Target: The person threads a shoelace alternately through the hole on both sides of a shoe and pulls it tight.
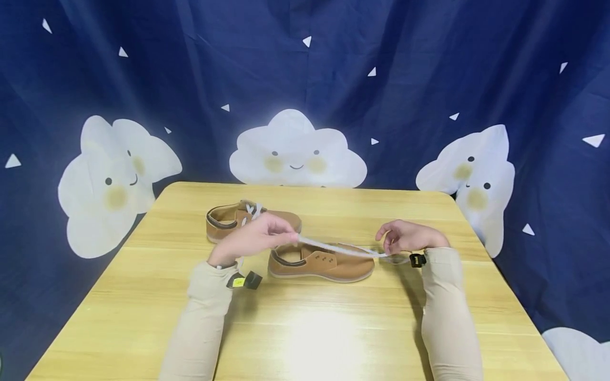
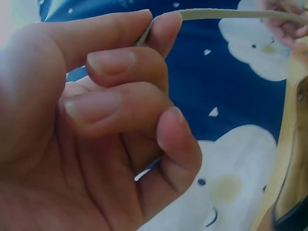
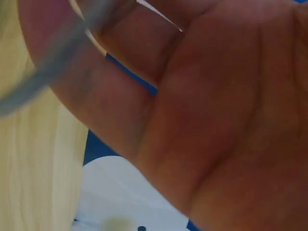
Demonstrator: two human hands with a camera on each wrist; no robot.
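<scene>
My left hand [image 1: 252, 236] pinches a flat white shoelace [image 1: 335, 247] between thumb and index finger; the other fingers curl loosely below, as the left wrist view shows. From there the shoelace [image 2: 221, 14] runs across to my right hand [image 1: 409, 236], whose thumb and fingertips hold it farther along. Up close in the right wrist view, a blurred stretch of lace [image 3: 48, 72] crosses in front of the fingers. Under the stretched lace sits a brown shoe [image 1: 350, 264], toe to the right, its eyelets [image 1: 324, 259] bare on the visible side.
A second brown shoe [image 1: 221, 233] with white laces stands behind on the left, partly hidden by my left hand. Both shoes are on a light wooden table [image 1: 267, 328]. A dark blue curtain [image 1: 405, 106] with clouds hangs behind the table.
</scene>
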